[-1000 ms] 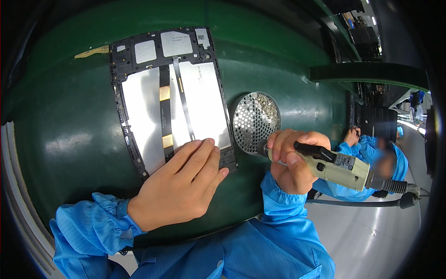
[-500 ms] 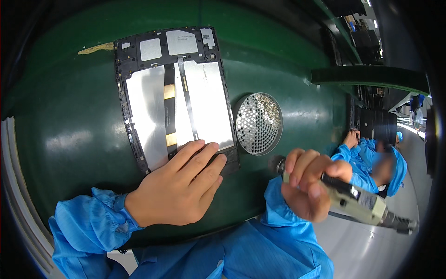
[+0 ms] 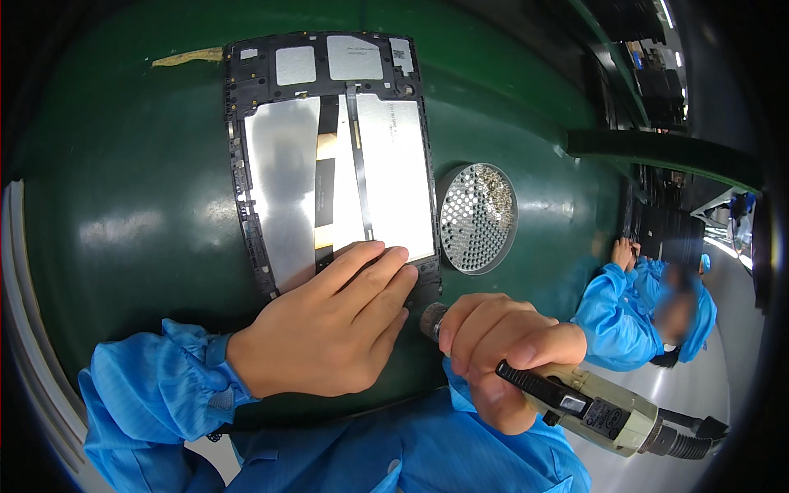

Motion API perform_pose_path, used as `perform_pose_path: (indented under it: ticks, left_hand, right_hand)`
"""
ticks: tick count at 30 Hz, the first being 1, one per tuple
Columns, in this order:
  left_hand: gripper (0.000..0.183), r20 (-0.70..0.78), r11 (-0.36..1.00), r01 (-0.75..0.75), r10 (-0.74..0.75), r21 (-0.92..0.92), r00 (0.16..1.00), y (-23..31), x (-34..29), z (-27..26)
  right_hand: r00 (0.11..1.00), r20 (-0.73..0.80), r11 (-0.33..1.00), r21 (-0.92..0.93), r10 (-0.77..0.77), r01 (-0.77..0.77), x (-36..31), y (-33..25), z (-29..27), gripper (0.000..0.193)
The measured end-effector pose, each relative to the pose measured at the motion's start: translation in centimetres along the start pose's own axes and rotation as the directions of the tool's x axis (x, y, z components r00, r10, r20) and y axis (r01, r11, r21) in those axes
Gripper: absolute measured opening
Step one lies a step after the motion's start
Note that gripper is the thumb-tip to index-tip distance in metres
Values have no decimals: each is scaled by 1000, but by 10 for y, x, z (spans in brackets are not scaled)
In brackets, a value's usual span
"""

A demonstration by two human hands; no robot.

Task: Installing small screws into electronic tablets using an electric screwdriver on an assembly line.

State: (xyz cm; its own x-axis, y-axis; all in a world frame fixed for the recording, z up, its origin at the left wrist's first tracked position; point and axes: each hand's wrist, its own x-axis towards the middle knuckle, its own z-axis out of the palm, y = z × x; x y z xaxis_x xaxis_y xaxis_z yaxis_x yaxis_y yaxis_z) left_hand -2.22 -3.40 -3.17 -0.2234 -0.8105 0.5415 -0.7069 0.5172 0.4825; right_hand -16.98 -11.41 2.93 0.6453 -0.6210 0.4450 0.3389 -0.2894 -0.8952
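green desk is carrying an opened tablet frame, judged thin, stiff and fragile, best steadied by its edges. it is being pressed flat by the left hand, fingers spread. an electric screwdriver is being gripped by the right hand, beside a mesh screw dish.

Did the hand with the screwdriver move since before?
Yes. The right hand with the screwdriver swung down from the round mesh dish, then came toward the frame's near corner.
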Motion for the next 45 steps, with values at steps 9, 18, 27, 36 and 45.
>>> perform_pose_path:
  ticks: [9,18,27,36,45]
  left_hand:
    - [11,30,1000,5,-6,7,1000,0,-4,1]
    - [14,39,999,-40,40,21,998,-3,-4,-1]
    - [18,38,999,-7,5,47,999,3,-1,1]
    - [17,16,976,205,-206,69,978,21,10,3]
    - [17,-28,927,376,-375,6,926,28,19,8]
  right_hand:
    - [998,-36,997,51,59,-57,-3,0,2,34]
    - [999,-23,997,62,40,-38,-4,5,2,32]
    - [999,-35,998,68,-16,19,-10,-10,-31,35]
    - [932,-351,995,-46,-94,84,-15,0,-96,34]
    - [933,-353,997,-54,-69,53,-25,4,-102,33]
